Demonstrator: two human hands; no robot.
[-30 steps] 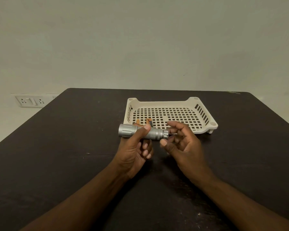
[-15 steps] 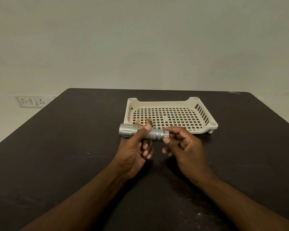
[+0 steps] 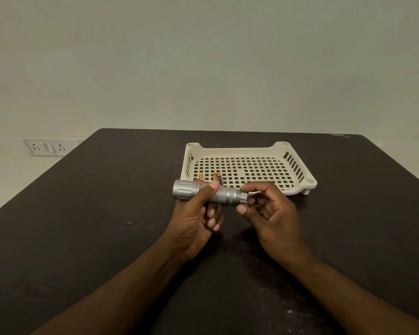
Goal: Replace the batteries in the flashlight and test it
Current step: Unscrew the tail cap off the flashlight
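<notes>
A silver flashlight (image 3: 224,195) lies level above the dark table (image 3: 94,226), head pointing left. My left hand (image 3: 196,221) grips its body from below, thumb over the top. My right hand (image 3: 269,213) is at the tail end, with the forefinger and thumb pinching the tail cap (image 3: 244,197). Behind the flashlight, orange-and-black batteries (image 3: 215,177) lie in the near left corner of a cream perforated tray (image 3: 295,163); the flashlight and my left hand hide their lower parts.
The tray stands at the middle of the table, just beyond my hands. A wall socket panel (image 3: 47,147) is on the wall at the left. The table's far edge runs along the pale wall.
My right hand's fingers have shifted around the tail cap, closing on it and then turning slightly. The flashlight and my left hand have stayed in place.
</notes>
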